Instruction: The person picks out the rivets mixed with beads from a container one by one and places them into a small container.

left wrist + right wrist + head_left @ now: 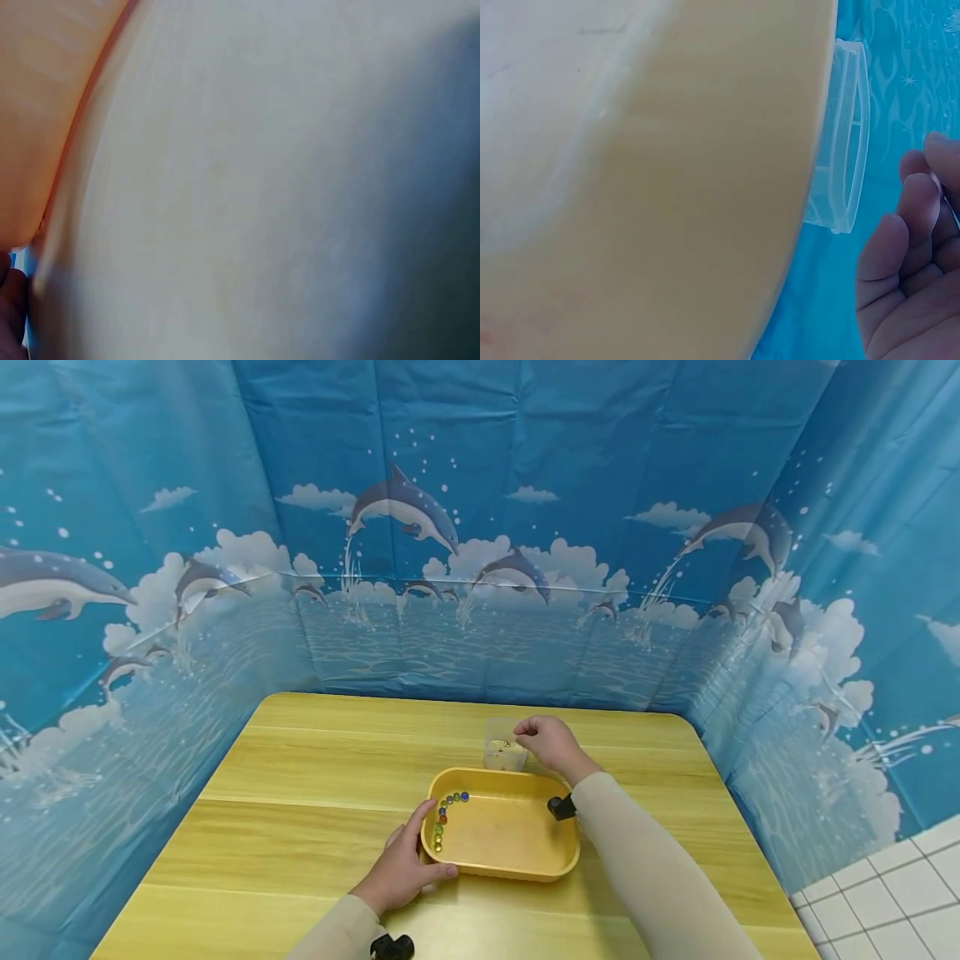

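A shallow yellow plastic tray (498, 870) stands on the table, with a curved row of several coloured glass marbles (442, 819) along its left side. My left hand (397, 868) holds the tray's near left corner, fingers along the left rim and thumb against the front. Behind the tray stands a clear plastic box (495, 760) with small pieces in it, too small to make out. Over its right side is my right hand (551, 745), fingertips drawn together. In the right wrist view a pale glint shows between the fingertips (919, 196); whether they hold something is unclear.
The yellow wood-grain table (315, 793) has rounded far corners. A blue curtain (450, 635) printed with dolphins surrounds it on the back and sides. White tiles (892, 893) show at the lower right. Both wrists carry small black cameras.
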